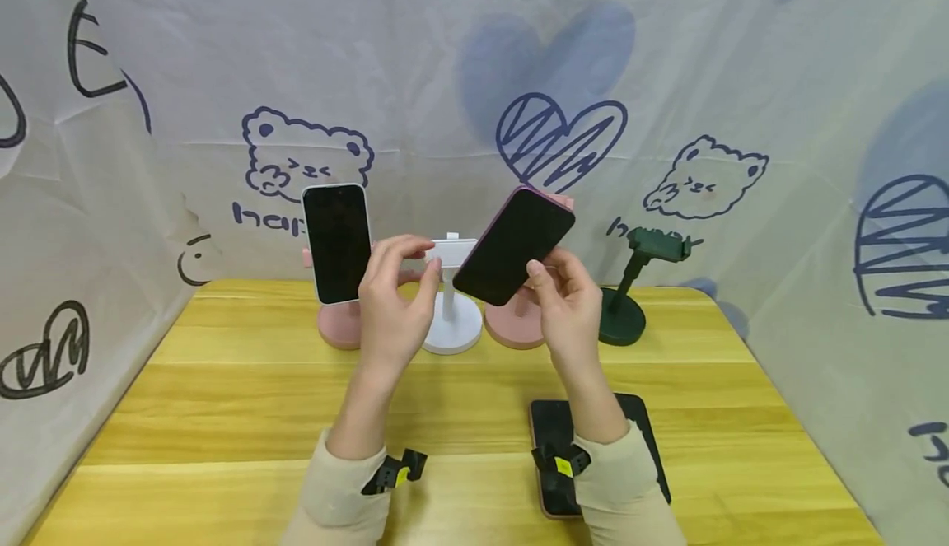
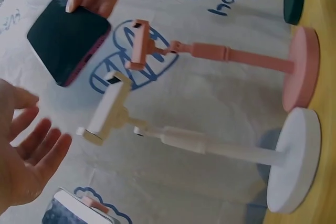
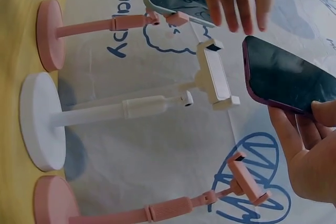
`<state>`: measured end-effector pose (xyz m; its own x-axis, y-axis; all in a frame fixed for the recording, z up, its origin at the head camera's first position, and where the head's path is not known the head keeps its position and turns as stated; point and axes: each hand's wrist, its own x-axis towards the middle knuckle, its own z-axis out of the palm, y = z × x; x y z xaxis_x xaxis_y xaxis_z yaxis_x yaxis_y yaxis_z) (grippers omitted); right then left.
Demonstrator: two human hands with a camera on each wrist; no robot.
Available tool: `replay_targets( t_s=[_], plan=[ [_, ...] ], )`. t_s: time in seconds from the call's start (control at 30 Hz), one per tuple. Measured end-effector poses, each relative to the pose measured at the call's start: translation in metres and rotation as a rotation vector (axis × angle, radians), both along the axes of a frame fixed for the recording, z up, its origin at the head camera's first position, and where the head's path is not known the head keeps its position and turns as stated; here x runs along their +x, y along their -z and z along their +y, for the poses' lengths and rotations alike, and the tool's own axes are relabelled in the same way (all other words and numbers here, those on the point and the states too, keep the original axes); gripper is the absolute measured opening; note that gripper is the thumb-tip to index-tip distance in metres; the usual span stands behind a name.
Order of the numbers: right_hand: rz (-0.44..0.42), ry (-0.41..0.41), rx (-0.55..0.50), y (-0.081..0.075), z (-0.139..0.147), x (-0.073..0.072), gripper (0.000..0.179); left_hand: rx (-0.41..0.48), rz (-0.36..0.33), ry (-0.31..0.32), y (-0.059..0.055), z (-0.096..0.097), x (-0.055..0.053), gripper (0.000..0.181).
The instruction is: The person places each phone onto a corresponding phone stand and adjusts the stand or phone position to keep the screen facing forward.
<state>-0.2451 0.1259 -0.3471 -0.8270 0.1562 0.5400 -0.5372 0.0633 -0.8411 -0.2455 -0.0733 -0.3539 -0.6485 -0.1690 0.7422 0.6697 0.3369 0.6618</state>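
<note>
Tilted in the air, a black-screened smartphone with a purple edge (image 1: 515, 245) is pinched by my right hand (image 1: 572, 303), thumb on the screen side and fingers behind. My left hand (image 1: 396, 299) is beside the clamp of a white phone stand (image 1: 452, 324). In the left wrist view, the fingers of that hand (image 2: 34, 148) are spread and apart from the white clamp (image 2: 107, 109), which holds nothing. From the right wrist view, the held phone (image 3: 286, 77) hangs in front of the white clamp (image 3: 214, 74), its screen turned toward the camera.
A light-framed phone (image 1: 337, 241) sits in a pink stand (image 1: 339, 328) at left. Another pink stand (image 1: 515, 324) and a dark green stand (image 1: 623, 315) stand at right, their clamps bare. Dark phones (image 1: 552, 422) lie under my right forearm. A printed cloth (image 1: 423, 77) hangs behind the table.
</note>
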Motion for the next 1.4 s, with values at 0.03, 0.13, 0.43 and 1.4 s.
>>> replay_targets(
  t_s=[0.03, 0.13, 0.43, 1.4],
  plan=[
    [-0.008, 0.002, -0.004, -0.003, 0.0, -0.003, 0.024, -0.004, 0.005, -0.028, 0.001, -0.001, -0.002, 0.023],
    [-0.031, -0.007, -0.025, -0.011, -0.002, -0.013, 0.025, -0.032, -0.043, -0.071, 0.006, -0.003, -0.008, 0.026],
    [-0.059, -0.094, -0.096, -0.032, -0.018, -0.04, 0.027, -0.024, -0.099, -0.027, 0.021, 0.001, -0.022, 0.035],
    [-0.189, -0.19, -0.09, -0.027, -0.043, -0.073, 0.032, 0.003, -0.024, -0.112, 0.025, 0.002, -0.025, 0.038]
  ],
)
